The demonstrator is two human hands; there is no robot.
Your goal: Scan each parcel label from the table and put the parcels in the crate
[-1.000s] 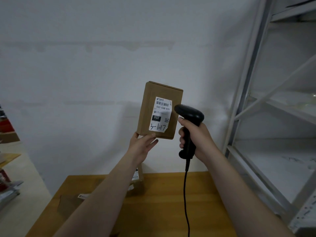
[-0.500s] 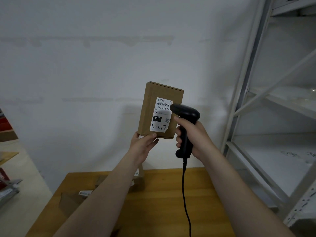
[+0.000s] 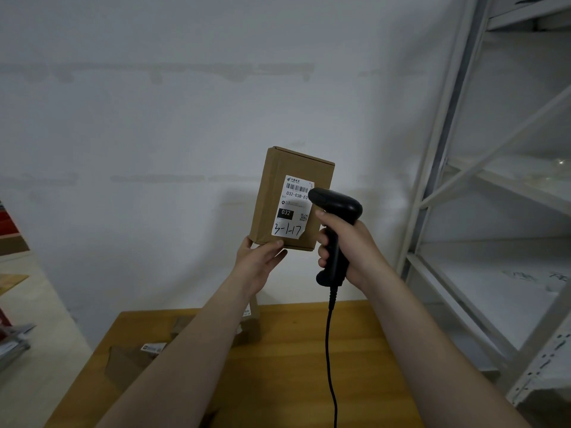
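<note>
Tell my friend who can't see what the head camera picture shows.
A left hand holds up a brown cardboard parcel while the right hand aims a black corded scanner at its white label. Other cardboard parcels lie on the wooden table.

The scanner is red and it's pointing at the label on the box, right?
Not quite. The head view shows the scanner is black, not red. It does point at the label on the box.

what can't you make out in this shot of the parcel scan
Head view:
1. End of the label code: covered by the scanner.
2. Small print on the label: too small.
3. Table parcels: mostly behind the left forearm.
4. The crate: outside the frame.
</note>
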